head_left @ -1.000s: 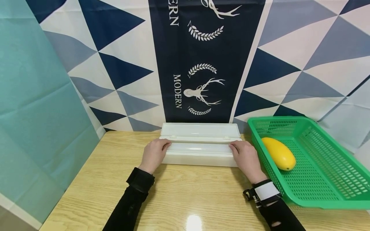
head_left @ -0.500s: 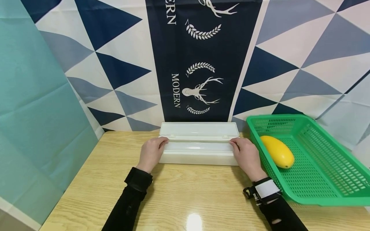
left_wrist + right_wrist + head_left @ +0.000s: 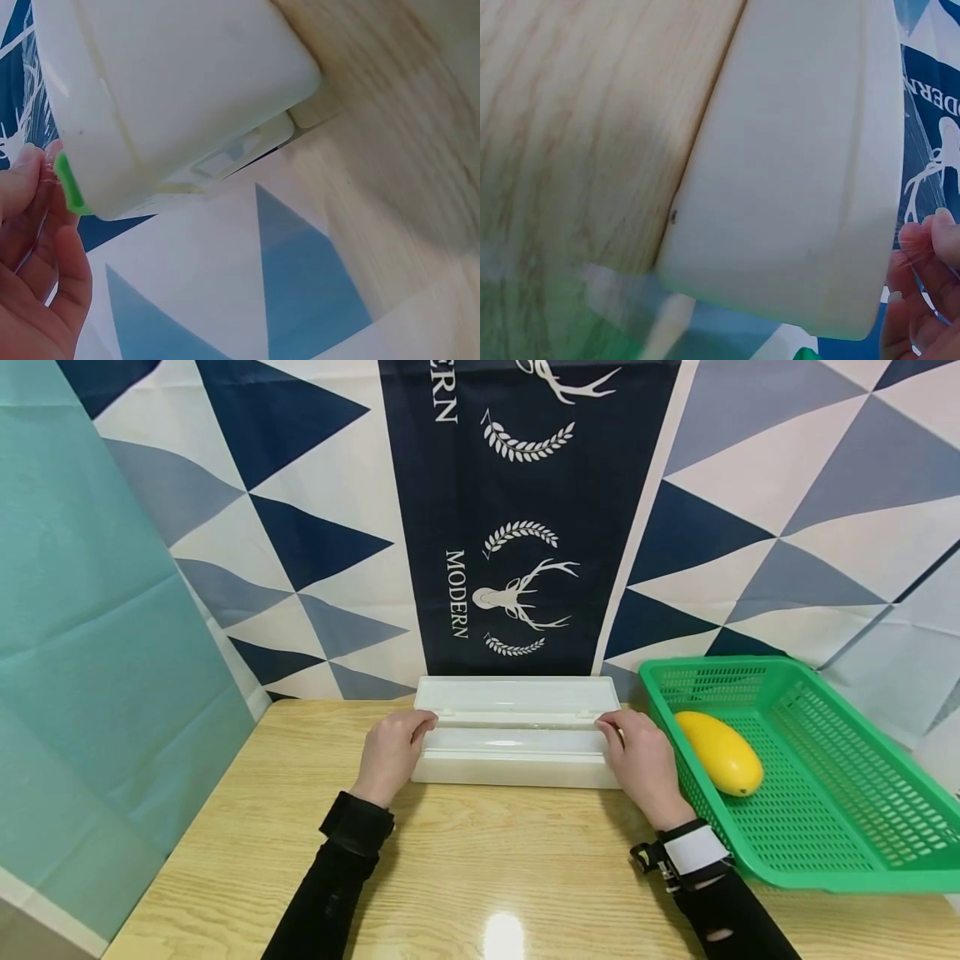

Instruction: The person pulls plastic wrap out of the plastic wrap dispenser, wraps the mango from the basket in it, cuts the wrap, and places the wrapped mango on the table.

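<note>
A white cling film dispenser (image 3: 517,772) lies across the back of the table, its lid (image 3: 517,693) tipped back against the wall cloth. At its left end, my left hand (image 3: 390,756) pinches the edge of the clear cling film (image 3: 34,90) between thumb and fingers. My right hand (image 3: 643,768) pinches the film's other corner at the right end; wrinkled film shows by those fingertips in the right wrist view. A green tab (image 3: 71,186) sits on the dispenser's end, beside the left fingers. The film roll inside is hard to make out.
A green plastic basket (image 3: 813,882) stands to the right, close to the right forearm, with a yellow oval fruit (image 3: 722,755) in it. Patterned cloth (image 3: 330,485) hangs right behind the dispenser. The wooden table (image 3: 495,852) extends in front, with its left edge beside teal cloth (image 3: 97,635).
Both hands have risen slightly relative to the dispenser while keeping their pinch on the film. The head view has shifted a little. Basket and fruit stay put.
</note>
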`<state>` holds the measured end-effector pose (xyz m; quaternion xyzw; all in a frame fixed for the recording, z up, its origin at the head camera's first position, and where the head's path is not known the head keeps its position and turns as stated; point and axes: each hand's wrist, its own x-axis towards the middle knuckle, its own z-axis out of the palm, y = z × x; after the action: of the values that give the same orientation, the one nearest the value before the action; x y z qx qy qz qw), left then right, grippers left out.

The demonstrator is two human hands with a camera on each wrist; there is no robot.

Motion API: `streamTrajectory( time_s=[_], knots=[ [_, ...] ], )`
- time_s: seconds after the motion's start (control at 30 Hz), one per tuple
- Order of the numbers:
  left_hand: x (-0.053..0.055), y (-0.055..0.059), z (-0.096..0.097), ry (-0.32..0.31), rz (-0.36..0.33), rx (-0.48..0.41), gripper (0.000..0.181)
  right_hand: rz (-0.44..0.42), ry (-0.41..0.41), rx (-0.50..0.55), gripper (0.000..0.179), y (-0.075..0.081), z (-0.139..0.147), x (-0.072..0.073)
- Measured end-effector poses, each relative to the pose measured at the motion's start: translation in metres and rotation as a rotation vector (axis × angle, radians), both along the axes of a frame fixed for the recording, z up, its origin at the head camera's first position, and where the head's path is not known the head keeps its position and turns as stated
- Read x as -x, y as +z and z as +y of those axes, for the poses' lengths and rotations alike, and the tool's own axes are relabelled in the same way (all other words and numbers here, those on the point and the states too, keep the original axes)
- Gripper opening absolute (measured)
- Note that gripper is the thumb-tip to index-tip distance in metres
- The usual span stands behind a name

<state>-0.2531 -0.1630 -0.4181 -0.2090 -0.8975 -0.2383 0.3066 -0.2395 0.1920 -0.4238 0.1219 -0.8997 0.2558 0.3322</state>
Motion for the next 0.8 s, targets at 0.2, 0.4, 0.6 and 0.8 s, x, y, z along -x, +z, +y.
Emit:
streamTrajectory(
  time_s=[0.2,0.4,0.6,0.8],
  knots=[
    [-0.001,0.005,0.0,-0.008,0.037,-0.005,0.01,0.027,0.009,0.016,0.011,0.004,-0.001,-0.002],
    [-0.002,0.011,0.0,0.005,0.068,-0.002,0.01,0.061,0.01,0.022,0.01,0.01,-0.003,-0.004],
    [-0.003,0.016,-0.001,0.008,0.092,-0.009,0.009,0.109,0.021,0.031,0.008,0.016,-0.004,-0.006],
    [-0.007,0.022,-0.002,0.0,0.12,-0.014,0.009,0.133,0.022,0.041,0.009,0.02,-0.007,-0.009]
  ],
)
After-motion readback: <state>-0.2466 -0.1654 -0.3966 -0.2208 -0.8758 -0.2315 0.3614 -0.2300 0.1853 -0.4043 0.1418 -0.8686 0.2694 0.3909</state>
